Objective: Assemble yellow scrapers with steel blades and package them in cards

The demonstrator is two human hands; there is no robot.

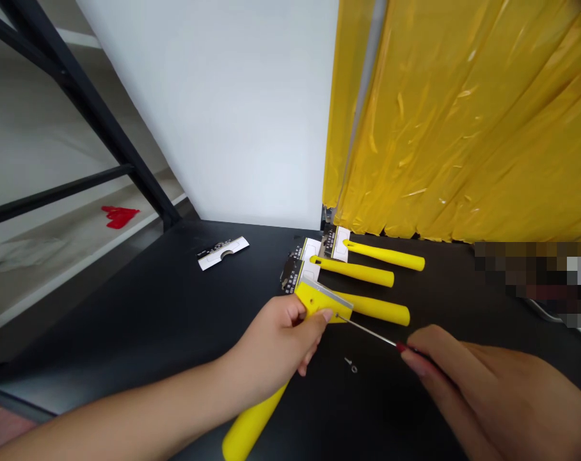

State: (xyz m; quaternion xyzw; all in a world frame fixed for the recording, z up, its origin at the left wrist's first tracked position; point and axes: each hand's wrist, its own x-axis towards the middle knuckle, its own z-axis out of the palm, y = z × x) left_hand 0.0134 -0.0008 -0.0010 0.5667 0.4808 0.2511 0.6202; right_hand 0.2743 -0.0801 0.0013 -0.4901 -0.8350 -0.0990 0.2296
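My left hand is closed around the neck of a yellow scraper, thumb pressed on its flat head. A grey metal strip runs along the head's upper edge, and one small hole shows in its face. The scraper's long handle slants down toward me under my forearm. In my right hand is a thin screwdriver with a red part near the fingertips; most of its handle is hidden. Its tip meets a small screw in the scraper's head, right of my left thumb. Below, a loose screw and a small ring lie on the black table.
Several more yellow scrapers with black-and-white card sleeves lie just beyond my hands. A loose card sleeve rests on the table to the left. Behind stand a white panel and yellow plastic sheeting. A red item lies on a left shelf.
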